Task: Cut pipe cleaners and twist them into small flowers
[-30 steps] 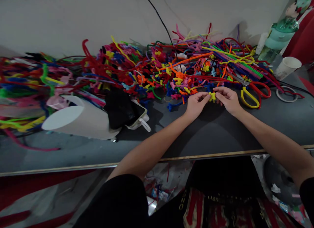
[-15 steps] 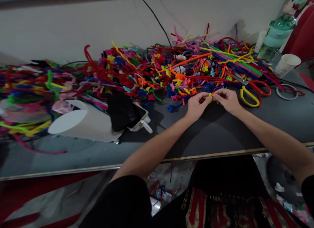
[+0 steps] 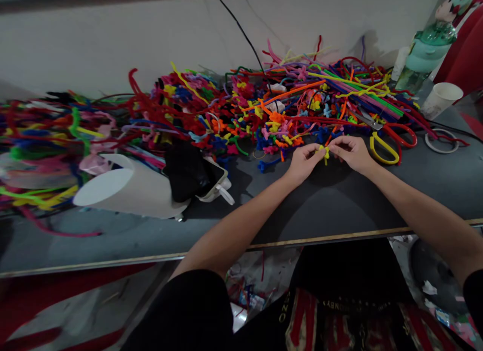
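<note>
Between my two hands is a small yellow pipe cleaner piece [image 3: 325, 153], bent into a knotted shape with a short end pointing down. My left hand [image 3: 305, 162] pinches it from the left with thumb and forefinger. From the right, the thumb and fingers of my right hand [image 3: 350, 152] close on its other side. Both hands are just above the dark table, in front of the pile of pipe cleaners. Scissors [image 3: 388, 139] with one yellow and one red handle lie just right of my right hand.
A heap of coloured pipe cleaners [image 3: 241, 101] runs along the wall. To the left, a phone [image 3: 188, 172] leans on a white holder [image 3: 139, 190]. A paper cup [image 3: 441, 100], a green bottle [image 3: 426, 56] and a white ring [image 3: 441, 148] stand or lie at right. A black cable [image 3: 241, 28] hangs down.
The yellow piece has turned in my fingers, and more of it shows, with an end now pointing down. My fingers have shifted slightly; the rest stays put.
</note>
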A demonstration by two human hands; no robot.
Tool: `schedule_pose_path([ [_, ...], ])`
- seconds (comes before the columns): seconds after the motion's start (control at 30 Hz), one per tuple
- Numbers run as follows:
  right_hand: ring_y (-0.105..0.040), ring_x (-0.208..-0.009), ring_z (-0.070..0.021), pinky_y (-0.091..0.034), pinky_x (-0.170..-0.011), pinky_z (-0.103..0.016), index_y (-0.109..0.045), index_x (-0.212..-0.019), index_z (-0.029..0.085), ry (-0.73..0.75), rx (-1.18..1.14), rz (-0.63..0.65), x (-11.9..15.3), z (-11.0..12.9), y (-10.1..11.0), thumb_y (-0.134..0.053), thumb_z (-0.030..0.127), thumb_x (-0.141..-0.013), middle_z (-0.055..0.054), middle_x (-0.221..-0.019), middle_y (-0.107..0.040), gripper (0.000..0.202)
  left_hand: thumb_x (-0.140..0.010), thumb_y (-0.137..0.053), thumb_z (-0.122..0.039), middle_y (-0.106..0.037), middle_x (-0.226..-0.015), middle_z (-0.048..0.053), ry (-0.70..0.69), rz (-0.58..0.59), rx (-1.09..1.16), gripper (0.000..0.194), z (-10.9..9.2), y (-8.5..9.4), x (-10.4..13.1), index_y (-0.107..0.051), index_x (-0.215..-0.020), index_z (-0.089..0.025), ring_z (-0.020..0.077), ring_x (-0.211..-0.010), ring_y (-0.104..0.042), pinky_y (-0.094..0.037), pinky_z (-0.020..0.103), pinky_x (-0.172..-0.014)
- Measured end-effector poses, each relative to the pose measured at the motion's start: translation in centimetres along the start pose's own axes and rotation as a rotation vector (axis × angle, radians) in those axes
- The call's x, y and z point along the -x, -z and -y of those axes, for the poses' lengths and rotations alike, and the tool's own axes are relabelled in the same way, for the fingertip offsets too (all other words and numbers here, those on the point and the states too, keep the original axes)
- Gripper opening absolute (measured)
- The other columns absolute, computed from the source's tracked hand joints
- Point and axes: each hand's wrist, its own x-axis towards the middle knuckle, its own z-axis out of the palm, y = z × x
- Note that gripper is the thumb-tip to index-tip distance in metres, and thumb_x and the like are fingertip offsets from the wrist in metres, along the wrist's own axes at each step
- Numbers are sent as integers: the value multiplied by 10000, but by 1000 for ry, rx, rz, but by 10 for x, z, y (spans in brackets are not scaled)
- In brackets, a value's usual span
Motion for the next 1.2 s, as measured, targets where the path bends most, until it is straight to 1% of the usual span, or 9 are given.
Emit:
schedule_pose_path([
  [0.17,-423,-439,-57,-345,-405,-207,-648,-763,172,-67,-14,40,0,-1,0,-732,627,-687,41,-547,-526,469,-807,-635,-585,-650,-749,29,-71,-11,-138,415,-1,1,0,-662,-750,-176,127,-682,-553,-427,244,-645],
  [0.3,-444,-461,-63,-350,-399,-198,-636,-796,178,-54,-33,29,1,-3,-4,-710,653,-697,36,-583,-536,491,-822,-613,-599,-660,-791,36,-83,1,-143,427,3,1,-3,-663,-763,-179,145,-756,-575,-442,258,-719],
  [0.4,-498,-534,-79,-402,-463,-214,-664,-870,188,11,12,-7,2,-3,-3,-705,624,-725,10,-689,-603,461,-828,-608,-600,-634,-753,18,-71,15,-81,433,6,1,-3,-655,-753,-177,131,-717,-555,-438,254,-715],
  [0.5,-562,-658,-109,-457,-580,-244,-693,-957,202,102,112,-103,2,-1,3,-686,568,-778,-21,-806,-656,407,-830,-619,-590,-622,-755,13,-99,2,-49,424,9,2,-4,-663,-749,-176,126,-725,-550,-431,253,-728],
  [0.6,-597,-741,-134,-470,-635,-265,-700,-1039,225,167,194,-92,4,5,9,-683,524,-801,-33,-891,-684,383,-812,-647,-589,-616,-762,14,-104,-13,-30,419,10,2,-4,-667,-743,-176,124,-730,-546,-427,251,-724],
  [0.73,-625,-763,-157,-475,-646,-282,-739,-915,240,258,255,6,6,14,8,-672,536,-806,-39,-860,-707,323,-775,-675,-619,-600,-719,8,-6,60,91,445,6,1,-3,-662,-766,-174,115,-672,-530,-437,244,-662],
  [0.83,-625,-730,-161,-474,-640,-295,-744,-814,246,299,276,33,7,16,5,-634,556,-832,-40,-805,-708,329,-753,-697,-621,-598,-692,9,55,138,178,448,2,-1,-1,-659,-752,-174,108,-630,-516,-437,238,-613],
  [1.0,-628,-733,-162,-476,-639,-297,-743,-801,252,335,260,46,8,15,3,-632,546,-841,-43,-817,-710,316,-677,-769,-612,-580,-658,-1,110,163,287,448,-1,-2,0,-680,-710,-174,92,-597,-496,-433,221,-582],
  [1.2,-620,-745,-168,-477,-669,-308,-731,-762,254,336,273,39,9,13,3,-623,541,-852,-40,-789,-695,319,-662,-772,-621,-581,-641,9,149,203,263,464,-5,0,0,-676,-674,-168,93,-575,-479,-406,225,-537],
])
